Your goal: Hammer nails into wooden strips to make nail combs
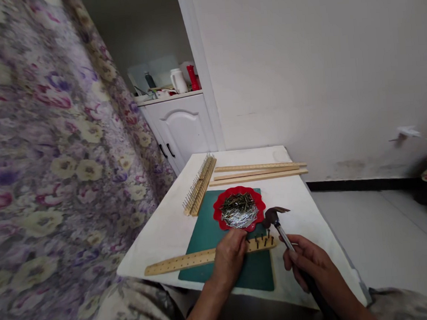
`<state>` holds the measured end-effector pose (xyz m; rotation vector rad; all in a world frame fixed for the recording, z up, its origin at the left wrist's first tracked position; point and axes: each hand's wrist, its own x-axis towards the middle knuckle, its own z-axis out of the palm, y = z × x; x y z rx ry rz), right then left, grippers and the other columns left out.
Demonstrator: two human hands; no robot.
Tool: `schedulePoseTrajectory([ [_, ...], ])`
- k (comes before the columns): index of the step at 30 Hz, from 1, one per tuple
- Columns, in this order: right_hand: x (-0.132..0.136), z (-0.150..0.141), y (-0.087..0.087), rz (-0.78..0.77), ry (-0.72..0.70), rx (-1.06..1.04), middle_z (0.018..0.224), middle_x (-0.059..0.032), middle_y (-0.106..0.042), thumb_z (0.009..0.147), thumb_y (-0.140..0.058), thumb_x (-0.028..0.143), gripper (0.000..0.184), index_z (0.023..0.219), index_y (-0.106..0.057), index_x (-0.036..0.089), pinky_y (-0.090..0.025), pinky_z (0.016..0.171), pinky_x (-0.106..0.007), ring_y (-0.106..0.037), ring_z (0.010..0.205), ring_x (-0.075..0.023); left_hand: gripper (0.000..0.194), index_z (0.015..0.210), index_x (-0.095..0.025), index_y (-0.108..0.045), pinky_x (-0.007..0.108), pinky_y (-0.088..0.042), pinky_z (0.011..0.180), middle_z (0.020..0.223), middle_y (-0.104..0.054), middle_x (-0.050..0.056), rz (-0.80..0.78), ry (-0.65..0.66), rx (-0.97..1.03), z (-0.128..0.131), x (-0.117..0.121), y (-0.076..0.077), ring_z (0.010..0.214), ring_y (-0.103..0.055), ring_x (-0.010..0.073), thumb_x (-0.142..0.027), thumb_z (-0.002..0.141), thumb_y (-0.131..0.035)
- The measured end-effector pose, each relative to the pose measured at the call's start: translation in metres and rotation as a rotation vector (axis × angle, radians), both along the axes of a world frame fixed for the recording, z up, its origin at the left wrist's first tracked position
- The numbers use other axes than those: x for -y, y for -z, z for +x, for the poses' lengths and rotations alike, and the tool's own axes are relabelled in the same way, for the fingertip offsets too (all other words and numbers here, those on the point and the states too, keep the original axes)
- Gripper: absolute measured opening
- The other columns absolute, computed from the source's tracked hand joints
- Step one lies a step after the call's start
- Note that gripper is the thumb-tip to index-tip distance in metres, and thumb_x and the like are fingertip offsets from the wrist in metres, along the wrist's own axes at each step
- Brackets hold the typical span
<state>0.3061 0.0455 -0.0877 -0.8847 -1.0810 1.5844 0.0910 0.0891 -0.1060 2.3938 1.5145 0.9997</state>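
Note:
My right hand [310, 261] is wrapped round the handle of a claw hammer [285, 235], its dark head raised at the right end of a drilled wooden strip [195, 260]. My left hand [230, 257] rests over the strip with its fingers pinched on a dark nail [247, 238], mostly hidden by the fingertips. Several dark nails [265, 241] stand upright in the strip's right end, while open holes run along its left part. Just behind is a red scalloped dish [218, 214] holding a heap of dark and silvery nails [239, 211].
A green cutting mat [259, 274] lies under the strip and dish on a white-covered table [160, 233]. At the back left sit strips bristling with nails [200, 183]; plain wooden strips [259, 175] lie at the back. A floral curtain [67, 142] hangs left.

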Motion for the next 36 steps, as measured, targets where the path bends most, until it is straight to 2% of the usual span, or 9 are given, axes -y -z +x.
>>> schedulePoseTrajectory([
  [9, 0.001, -0.001, 0.002, 0.004, -0.003, 0.004, 0.067, 0.0031, -0.058, 0.085, -0.056, 0.036, 0.029, 0.108, -0.053, 0.018, -0.019, 0.035, -0.016, -0.039, 0.033, -0.0015, 0.018, 0.090, -0.022, -0.060, 0.023, -0.044, 0.068, 0.081, -0.061, 0.003, -0.034, 0.033, 0.048, 0.004, -0.002, -0.001, 0.076, -0.057, 0.0149, -0.016, 0.087, -0.044],
  [15, 0.006, -0.003, -0.007, 0.029, -0.028, 0.050, 0.068, 0.0039, -0.057, 0.087, -0.053, 0.038, 0.030, 0.110, -0.051, 0.019, -0.018, 0.035, -0.017, -0.037, 0.033, -0.0008, 0.009, 0.084, -0.019, -0.060, 0.022, -0.043, 0.064, 0.077, -0.060, 0.001, -0.175, -0.021, 0.311, 0.009, -0.008, 0.006, 0.070, -0.055, 0.0137, -0.017, 0.080, -0.052],
  [19, 0.010, -0.008, -0.013, 0.034, -0.064, 0.094, 0.067, 0.0049, -0.055, 0.087, -0.052, 0.039, 0.031, 0.110, -0.048, 0.020, -0.019, 0.035, -0.016, -0.035, 0.033, -0.0007, 0.013, 0.089, -0.018, -0.060, 0.020, -0.041, 0.059, 0.071, -0.058, -0.002, -0.306, -0.062, 0.493, 0.011, -0.009, 0.015, 0.064, -0.053, 0.0119, -0.018, 0.076, -0.057],
  [23, 0.012, -0.014, -0.013, 0.036, -0.090, 0.119, 0.065, 0.0055, -0.054, 0.086, -0.052, 0.040, 0.031, 0.109, -0.048, 0.019, -0.022, 0.034, -0.016, -0.033, 0.034, -0.0011, 0.006, 0.080, -0.017, -0.062, 0.020, -0.038, 0.058, 0.068, -0.057, -0.002, -0.327, -0.075, 0.479, 0.012, -0.007, 0.019, 0.063, -0.052, 0.0120, -0.019, 0.078, -0.056],
  [30, 0.011, -0.022, -0.007, 0.046, -0.136, 0.163, 0.068, 0.0049, -0.055, 0.088, -0.051, 0.037, 0.030, 0.111, -0.047, 0.019, -0.022, 0.034, -0.016, -0.036, 0.036, -0.0020, 0.008, 0.072, -0.016, -0.061, 0.021, -0.038, 0.063, 0.075, -0.057, 0.001, -0.233, 0.001, 0.465, 0.009, -0.005, 0.017, 0.071, -0.052, 0.0135, -0.016, 0.078, -0.056],
  [36, 0.010, -0.032, -0.008, 0.055, -0.146, 0.207, 0.068, 0.0054, -0.053, 0.089, -0.049, 0.036, 0.029, 0.114, -0.045, 0.021, -0.022, 0.035, -0.017, -0.036, 0.037, -0.0024, 0.009, 0.069, -0.016, -0.060, 0.021, -0.035, 0.060, 0.070, -0.053, -0.001, -0.242, -0.006, 0.465, 0.008, -0.006, 0.019, 0.066, -0.049, 0.0125, -0.015, 0.077, -0.057],
])
